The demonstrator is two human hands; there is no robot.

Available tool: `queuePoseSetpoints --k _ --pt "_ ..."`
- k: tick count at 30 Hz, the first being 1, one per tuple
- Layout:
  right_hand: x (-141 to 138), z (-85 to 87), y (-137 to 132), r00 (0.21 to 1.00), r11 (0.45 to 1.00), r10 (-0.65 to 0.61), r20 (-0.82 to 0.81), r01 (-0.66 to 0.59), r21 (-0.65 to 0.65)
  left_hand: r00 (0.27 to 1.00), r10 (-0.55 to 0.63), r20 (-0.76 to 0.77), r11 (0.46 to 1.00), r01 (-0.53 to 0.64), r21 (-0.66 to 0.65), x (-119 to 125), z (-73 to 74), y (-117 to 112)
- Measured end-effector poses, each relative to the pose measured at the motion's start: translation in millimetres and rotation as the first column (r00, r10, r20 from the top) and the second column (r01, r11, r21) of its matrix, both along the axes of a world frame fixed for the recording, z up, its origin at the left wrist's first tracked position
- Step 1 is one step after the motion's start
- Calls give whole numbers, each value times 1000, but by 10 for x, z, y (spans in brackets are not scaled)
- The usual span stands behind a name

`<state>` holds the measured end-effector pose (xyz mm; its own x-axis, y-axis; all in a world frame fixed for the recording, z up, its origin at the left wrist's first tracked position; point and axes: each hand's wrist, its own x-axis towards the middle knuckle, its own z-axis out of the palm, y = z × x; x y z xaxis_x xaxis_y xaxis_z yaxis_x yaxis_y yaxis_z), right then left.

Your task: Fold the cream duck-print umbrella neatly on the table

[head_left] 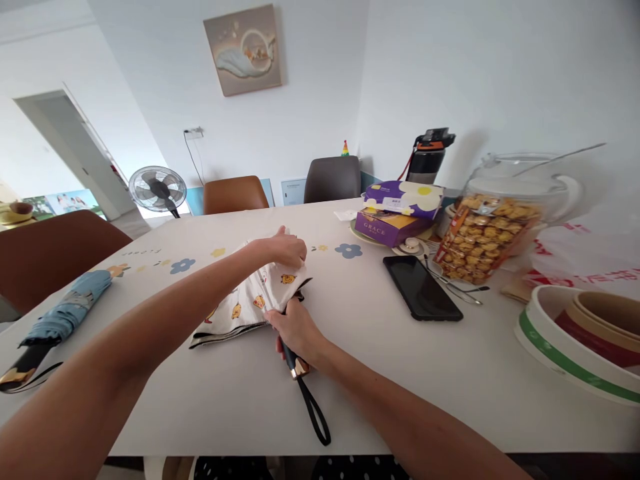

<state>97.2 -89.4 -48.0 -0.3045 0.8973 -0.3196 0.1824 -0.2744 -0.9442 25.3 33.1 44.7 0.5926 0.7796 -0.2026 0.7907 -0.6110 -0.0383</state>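
A folded white umbrella (235, 308) printed with small yellow figures lies on the white table (380, 373). My right hand (296, 331) is closed round its dark handle near the table's front, and a black wrist strap (314, 408) trails from the handle toward the edge. Farther back, my left hand (284, 248) is closed on the umbrella's fabric at its far end. A blue folded umbrella (65, 313) rests apart at the left edge of the table.
A black phone (421, 288) lies right of the hands. Behind it stand a purple box (395, 212), a jar of snacks (487, 230), a flask (427, 157) and rolls of tape (585, 333). Brown chairs (50, 250) and a fan (157, 190) surround the table.
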Motion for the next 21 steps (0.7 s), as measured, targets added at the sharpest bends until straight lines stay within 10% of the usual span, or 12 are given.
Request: queuePoseSetpoints --k 4,8,12,16,21 --pt "13 -58 31 1000 999 16 -20 -17 -40 964 -162 208 970 117 213 -96 148 -162" --pt "20 -110 68 993 997 7 -120 -17 -78 703 -222 676 928 -60 367 -420 141 -459" --pt "19 -91 69 981 993 -20 -192 -2 -114 456 21 890 864 -457 214 -887 -195 -628" --pt "24 -54 52 977 994 -5 -215 -18 -106 324 197 925 811 -584 33 -1247 -505 -714" --pt "38 -14 31 979 994 -10 -205 -12 -104 161 320 934 749 -647 -145 -1285 -476 -883"
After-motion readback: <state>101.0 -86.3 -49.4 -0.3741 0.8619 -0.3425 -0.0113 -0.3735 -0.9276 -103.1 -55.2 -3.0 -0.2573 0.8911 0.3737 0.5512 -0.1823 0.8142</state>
